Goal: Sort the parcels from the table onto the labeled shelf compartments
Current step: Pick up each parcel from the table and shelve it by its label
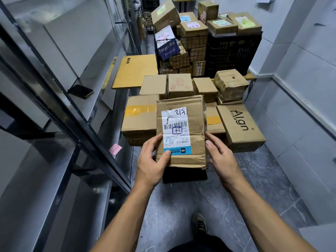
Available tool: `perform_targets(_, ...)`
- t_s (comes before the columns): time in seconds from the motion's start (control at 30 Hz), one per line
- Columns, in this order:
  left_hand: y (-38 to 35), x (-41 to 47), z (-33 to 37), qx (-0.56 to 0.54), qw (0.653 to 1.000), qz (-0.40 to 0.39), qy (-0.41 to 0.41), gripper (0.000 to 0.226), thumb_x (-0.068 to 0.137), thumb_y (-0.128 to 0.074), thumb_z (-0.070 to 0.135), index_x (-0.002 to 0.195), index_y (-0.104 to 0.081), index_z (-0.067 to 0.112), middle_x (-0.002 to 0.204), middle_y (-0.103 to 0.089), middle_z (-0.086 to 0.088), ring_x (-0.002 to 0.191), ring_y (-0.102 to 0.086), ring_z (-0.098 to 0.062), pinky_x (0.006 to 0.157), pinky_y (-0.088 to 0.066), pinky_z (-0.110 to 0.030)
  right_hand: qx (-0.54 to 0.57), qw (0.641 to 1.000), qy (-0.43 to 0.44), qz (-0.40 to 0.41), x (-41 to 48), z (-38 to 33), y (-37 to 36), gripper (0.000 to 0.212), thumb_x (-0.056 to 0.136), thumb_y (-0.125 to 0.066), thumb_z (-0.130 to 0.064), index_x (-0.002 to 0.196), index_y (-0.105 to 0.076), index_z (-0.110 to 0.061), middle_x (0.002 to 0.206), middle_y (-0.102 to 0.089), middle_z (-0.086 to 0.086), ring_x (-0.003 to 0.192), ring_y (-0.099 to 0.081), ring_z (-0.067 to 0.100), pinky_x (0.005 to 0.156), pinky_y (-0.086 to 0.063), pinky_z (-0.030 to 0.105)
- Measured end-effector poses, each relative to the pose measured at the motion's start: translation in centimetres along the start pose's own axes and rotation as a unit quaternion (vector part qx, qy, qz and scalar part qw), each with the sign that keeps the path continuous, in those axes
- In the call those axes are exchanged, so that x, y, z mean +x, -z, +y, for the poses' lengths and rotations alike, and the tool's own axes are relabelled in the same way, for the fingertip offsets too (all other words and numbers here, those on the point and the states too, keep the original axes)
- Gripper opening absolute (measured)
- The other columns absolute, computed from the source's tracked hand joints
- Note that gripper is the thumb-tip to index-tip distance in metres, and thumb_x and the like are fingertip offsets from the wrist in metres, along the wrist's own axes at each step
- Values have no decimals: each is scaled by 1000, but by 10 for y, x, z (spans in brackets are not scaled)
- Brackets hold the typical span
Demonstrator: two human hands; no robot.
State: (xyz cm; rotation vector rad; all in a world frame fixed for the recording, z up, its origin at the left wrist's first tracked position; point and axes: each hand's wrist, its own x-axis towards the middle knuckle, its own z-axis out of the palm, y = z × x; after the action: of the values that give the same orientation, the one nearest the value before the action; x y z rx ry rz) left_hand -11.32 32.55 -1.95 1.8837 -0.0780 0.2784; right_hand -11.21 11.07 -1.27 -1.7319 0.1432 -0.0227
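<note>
I hold a brown cardboard parcel with a white and blue shipping label (pixel 181 132) in both hands above the floor, in front of the bench (pixel 134 70). My left hand (pixel 154 159) clasps its near left corner, thumb on the label; my right hand (pixel 221 153) presses its right side. Metal shelves (pixel 76 99) stand to my left, and more brown cardboard boxes (pixel 240 127) lie ahead.
</note>
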Motion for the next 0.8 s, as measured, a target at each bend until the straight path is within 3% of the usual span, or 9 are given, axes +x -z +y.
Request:
perform_targets(0.07, 2, -3, 1, 25, 999, 7, -19, 50, 83, -65, 28, 131, -50, 36, 132, -52, 14, 122, -47, 6, 92, -41, -6, 35, 999, 7, -29, -5, -3, -3, 54, 82, -62, -66, 134, -52, -54, 133, -63, -13, 126, -58, 9, 108, -47, 51)
perform_targets(0.2, 4, -10, 4, 67, 997, 26, -39, 53, 83, -65, 27, 135, -53, 22, 132, -52, 9, 122, -44, 10, 98, -40, -10, 28, 998, 25, -52, -10, -6, -7, 57, 92, -70, -33, 143, -44, -38, 133, -62, -13, 121, -59, -2, 109, -48, 41)
perform_targets(0.33, 5, -17, 10, 104, 991, 64, -56, 52, 82, -66, 23, 132, -57, 16, 132, -55, 3, 124, -46, 1, 104, -37, -15, 40, 996, 20, -75, -6, -9, -12, 68, 86, -71, -35, 147, -41, -36, 139, -60, -6, 125, -59, 7, 108, -48, 46)
perform_targets(0.5, 5, -28, 25, 140, 978, 133, -80, 50, 82, -67, 18, 131, -58, 11, 132, -56, -2, 128, -46, -6, 109, -36, -22, 52, 991, 57, -108, 3, -18, -20, 62, 90, -74, -16, 127, -41, -53, 127, -66, -7, 113, -64, 2, 100, -51, 28)
perform_targets(0.63, -1, -39, 41, 157, 969, 179, -63, 51, 82, -68, 17, 132, -57, 13, 133, -54, -2, 128, -49, -11, 109, -36, -21, 27, 989, 91, -117, 9, -30, -18, 66, 85, -79, -21, 117, -40, -65, 118, -67, -12, 110, -66, 4, 94, -50, 26)
perform_targets(0.73, -6, -53, 58, 174, 961, 209, -51, 51, 82, -68, 16, 131, -57, 13, 132, -53, -2, 127, -48, -10, 109, -35, -21, 43, 981, 103, -161, 10, -36, -14, 66, 86, -78, -18, 116, -42, -64, 121, -67, -5, 112, -65, 8, 87, -53, 19)
perform_targets(0.8, -8, -65, 70, 190, 956, 221, -38, 52, 82, -68, 19, 132, -56, 15, 134, -52, -2, 127, -46, -6, 108, -33, -16, 60, 973, 99, -197, 8, -39, -10, 65, 87, -76, -18, 121, -42, -61, 122, -67, -2, 112, -66, 9, 86, -57, 24)
